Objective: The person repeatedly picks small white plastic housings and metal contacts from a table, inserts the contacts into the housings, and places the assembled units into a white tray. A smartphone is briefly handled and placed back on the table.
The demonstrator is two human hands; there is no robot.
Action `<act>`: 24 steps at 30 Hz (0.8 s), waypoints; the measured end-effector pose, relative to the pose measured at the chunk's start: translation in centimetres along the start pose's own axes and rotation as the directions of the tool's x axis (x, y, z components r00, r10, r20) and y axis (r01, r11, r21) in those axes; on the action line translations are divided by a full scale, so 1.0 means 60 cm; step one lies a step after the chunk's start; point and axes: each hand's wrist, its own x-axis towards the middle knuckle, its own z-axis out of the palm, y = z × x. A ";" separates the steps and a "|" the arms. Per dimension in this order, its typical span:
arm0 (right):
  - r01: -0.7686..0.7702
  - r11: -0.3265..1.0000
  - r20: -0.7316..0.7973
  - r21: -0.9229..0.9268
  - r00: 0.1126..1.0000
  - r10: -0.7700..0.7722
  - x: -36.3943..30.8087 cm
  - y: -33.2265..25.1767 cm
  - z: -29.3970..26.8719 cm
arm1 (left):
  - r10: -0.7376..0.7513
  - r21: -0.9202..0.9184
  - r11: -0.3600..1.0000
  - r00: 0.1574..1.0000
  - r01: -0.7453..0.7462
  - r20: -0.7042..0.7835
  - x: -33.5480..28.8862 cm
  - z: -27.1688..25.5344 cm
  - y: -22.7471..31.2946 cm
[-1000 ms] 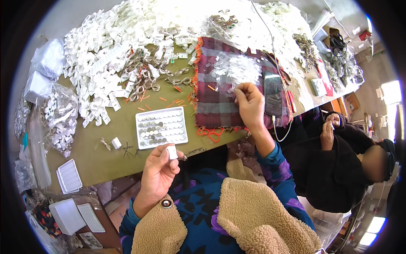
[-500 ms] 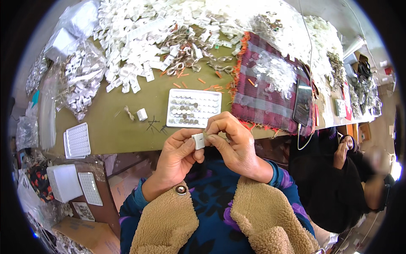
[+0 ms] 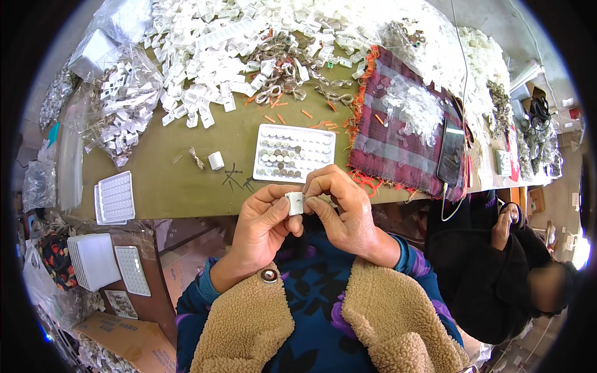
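Observation:
Above my lap, near the table's front edge, my left hand (image 3: 260, 217) is closed around a small white plastic casing (image 3: 295, 203), thumb in front. Thumb and fingers of my right hand (image 3: 343, 211) are pinched together at the casing's right side; what lies between them, if anything, is hidden. Just beyond my hands is a white tray (image 3: 257, 168) with rows of round hollows, several holding small silver and dark discs. Left of it a similar white casing (image 3: 216, 161) stands beside a small bundle of thin cord (image 3: 196, 158).
White plastic parts (image 3: 205, 81) heap across the back, with metallic strips (image 3: 280, 56) and orange slivers (image 3: 306, 114) in front. A plaid cloth (image 3: 385, 149) bears clear pieces and a phone (image 3: 451, 149). Empty trays (image 3: 115, 199) lie left. Another person (image 3: 485, 267) sits at right.
The view has shifted slightly, so the table things sit a bit further right. The casing has turned a little in my left hand; my right fingers stay at its side.

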 end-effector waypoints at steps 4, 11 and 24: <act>0.081 0.988 0.013 -0.134 0.997 -0.080 -0.006 -0.001 -0.003 | 0.045 0.121 0.992 0.998 -0.039 -0.049 -0.003 0.005 -0.005; -0.062 0.998 -0.007 -0.021 0.998 0.062 -0.005 0.007 0.003 | 0.045 0.225 0.974 0.987 -0.009 -0.157 -0.003 0.007 -0.008; -0.163 0.977 0.022 0.138 0.987 0.162 -0.003 0.010 0.015 | 0.019 0.152 0.988 0.991 0.001 -0.134 -0.009 -0.004 0.008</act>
